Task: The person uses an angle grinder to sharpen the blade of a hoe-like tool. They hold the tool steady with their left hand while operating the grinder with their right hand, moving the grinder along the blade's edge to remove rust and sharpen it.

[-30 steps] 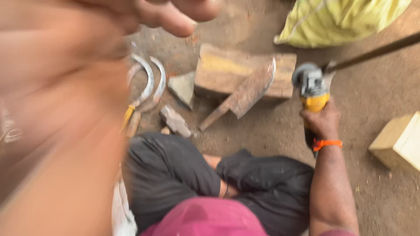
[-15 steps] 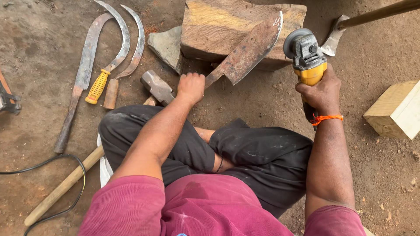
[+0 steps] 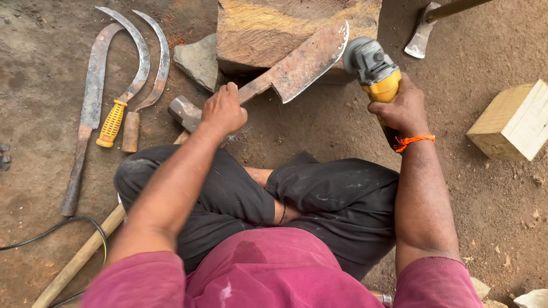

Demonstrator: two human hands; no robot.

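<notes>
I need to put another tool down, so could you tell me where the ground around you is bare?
Bare dirt lies between the angle grinder and the pale wooden block, and right of the knee. Top left is bare too, beyond the long blade. It is crowded from the sickles to the broad blade on its log.

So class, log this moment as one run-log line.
left hand: grips rusty broad cleaver blade on wooden block | right hand: holds yellow angle grinder at blade edge
</notes>
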